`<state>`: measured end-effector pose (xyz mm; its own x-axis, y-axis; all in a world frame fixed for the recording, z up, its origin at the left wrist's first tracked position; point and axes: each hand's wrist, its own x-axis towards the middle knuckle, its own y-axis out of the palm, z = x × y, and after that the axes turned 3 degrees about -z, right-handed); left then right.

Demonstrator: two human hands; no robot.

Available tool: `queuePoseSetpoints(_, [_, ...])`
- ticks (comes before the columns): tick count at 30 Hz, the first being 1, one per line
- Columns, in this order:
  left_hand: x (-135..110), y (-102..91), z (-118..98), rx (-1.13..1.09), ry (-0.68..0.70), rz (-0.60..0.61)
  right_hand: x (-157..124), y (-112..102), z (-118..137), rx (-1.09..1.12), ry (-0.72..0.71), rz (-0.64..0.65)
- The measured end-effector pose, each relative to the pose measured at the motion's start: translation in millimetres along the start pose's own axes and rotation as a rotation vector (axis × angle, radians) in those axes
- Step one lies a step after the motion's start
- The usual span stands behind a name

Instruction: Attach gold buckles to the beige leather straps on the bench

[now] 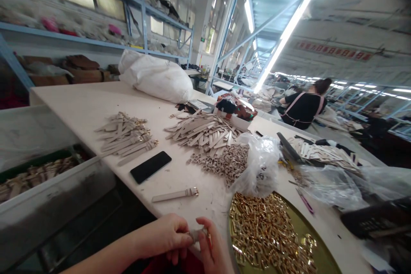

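Your pale table [80, 98] spreads ahead of your fingers [183, 239], with blue shelves [96, 42] beyond, far left. Right of your fingers, a tray [300, 222] holds gold buckles [263, 231]; far left, a bin [64, 195] holds straps [41, 175]. Your left hand [163, 235] and right hand [212, 246] clamp one short strap [196, 234] between their fingers.

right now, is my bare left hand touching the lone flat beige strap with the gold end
Apart: the head view shows pale tabletop between your left hand and the strap.

strap [175, 195] between hands [165, 234] and phone [150, 167], tray [300, 220] right
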<state>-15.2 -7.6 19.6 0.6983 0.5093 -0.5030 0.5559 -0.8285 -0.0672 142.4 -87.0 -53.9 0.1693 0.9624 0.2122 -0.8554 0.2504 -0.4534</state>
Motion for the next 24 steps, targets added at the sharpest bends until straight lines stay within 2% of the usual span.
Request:
queuePoseSetpoints(4, [-8.0,-0.5,3.9,0.022,0.043,0.025,-5.5,11.1,8.2,0.053,0.006,-0.130])
queuePoseSetpoints(11, [-5.5,9.9,11.1,0.035,0.114,-0.091,-4.6,12.9,5.5,-0.039,-0.074,-0.163])
queuePoseSetpoints(17, [0.1,9.1,11.2,0.316,0.176,-0.211,0.4,18.6,-10.1,-0.103,-0.095,-0.217])
queuePoseSetpoints(20, [2.3,8.3,12.0,0.353,0.159,-0.224,3.7,19.5,-11.0,-0.111,-0.093,-0.215])
queuePoseSetpoints(24, [6.1,9.5,15.9,0.312,0.179,-0.206,2.5,22.1,-7.8,-0.008,-0.039,-0.214])
